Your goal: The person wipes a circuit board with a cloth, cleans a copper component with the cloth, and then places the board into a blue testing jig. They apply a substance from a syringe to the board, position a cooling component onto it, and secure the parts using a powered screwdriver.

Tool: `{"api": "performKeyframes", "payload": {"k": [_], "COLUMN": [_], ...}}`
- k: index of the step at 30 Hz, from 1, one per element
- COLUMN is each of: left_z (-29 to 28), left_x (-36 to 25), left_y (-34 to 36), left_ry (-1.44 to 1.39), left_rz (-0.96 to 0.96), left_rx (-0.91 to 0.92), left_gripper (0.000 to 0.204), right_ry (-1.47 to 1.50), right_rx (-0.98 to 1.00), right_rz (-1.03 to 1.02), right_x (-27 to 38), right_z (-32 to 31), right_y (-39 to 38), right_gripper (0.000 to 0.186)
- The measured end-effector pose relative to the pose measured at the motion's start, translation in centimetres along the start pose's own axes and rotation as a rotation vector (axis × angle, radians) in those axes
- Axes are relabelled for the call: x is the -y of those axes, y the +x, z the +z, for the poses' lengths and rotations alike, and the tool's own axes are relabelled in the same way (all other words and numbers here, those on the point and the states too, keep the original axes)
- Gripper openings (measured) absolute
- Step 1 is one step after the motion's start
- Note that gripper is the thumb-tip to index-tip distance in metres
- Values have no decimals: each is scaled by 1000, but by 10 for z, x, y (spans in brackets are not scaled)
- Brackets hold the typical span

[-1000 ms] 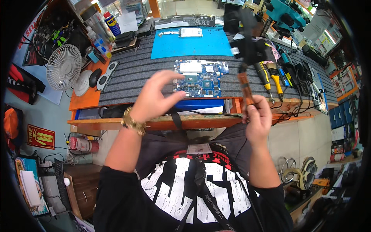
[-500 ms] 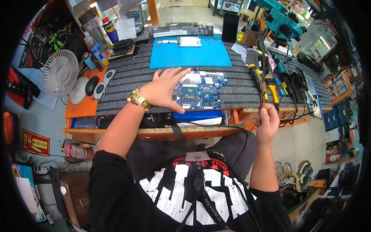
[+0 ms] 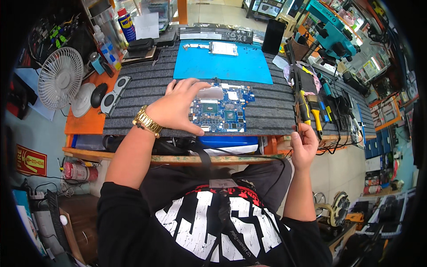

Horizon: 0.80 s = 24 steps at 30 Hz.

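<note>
A blue laptop motherboard (image 3: 224,111) lies on the grey ribbed bench mat near the front edge. My left hand (image 3: 178,104) spans its left side, thumb at the near corner and fingers at the far edge. A gold watch is on that wrist. My right hand (image 3: 304,142) pinches the lower end of a long, thin, dark piece (image 3: 293,80), seen edge-on and standing nearly upright. What kind of part it is cannot be made out. Just beyond it lie a yellow-handled brush (image 3: 316,116) and a black-and-yellow tool (image 3: 304,107).
Behind the board is a blue work mat (image 3: 222,69) bearing a small silver part (image 3: 223,48). A long black battery (image 3: 215,34) lies beyond. At left are a white fan (image 3: 61,78), a mouse (image 3: 98,95) and a spray can (image 3: 126,26); a teal microscope (image 3: 331,31) stands right. Below is an open drawer (image 3: 178,159).
My left hand and the motherboard have shifted slightly left and nearer relative to the blue mat. My right hand has lowered a little with the dark piece, now tilted more to the left.
</note>
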<state>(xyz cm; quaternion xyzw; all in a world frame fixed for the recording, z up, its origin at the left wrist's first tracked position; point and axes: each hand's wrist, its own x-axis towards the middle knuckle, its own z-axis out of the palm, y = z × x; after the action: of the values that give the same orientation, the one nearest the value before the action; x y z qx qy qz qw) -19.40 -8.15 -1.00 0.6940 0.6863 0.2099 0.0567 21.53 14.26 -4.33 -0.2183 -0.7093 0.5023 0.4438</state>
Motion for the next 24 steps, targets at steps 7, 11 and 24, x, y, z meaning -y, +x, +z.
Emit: {"api": "performKeyframes", "payload": {"k": [7,11,24], "left_z": [1,-18,-24], "left_x": [5,15,25], "left_y": [-5,-1,8], "left_ry": [52,-78,-349], "left_rz": [-55,-15,70], "left_rx": [33,-28,-185], "left_gripper": [146,110,45], "right_ry": [-160,-267,-480], "right_rx": [200,359,597], "right_rz": [-47,-97,-238], "right_x": [8,6,18], "right_z": [2,-9,1], "right_y": [31,44,77], "right_gripper": [36,33,34]}}
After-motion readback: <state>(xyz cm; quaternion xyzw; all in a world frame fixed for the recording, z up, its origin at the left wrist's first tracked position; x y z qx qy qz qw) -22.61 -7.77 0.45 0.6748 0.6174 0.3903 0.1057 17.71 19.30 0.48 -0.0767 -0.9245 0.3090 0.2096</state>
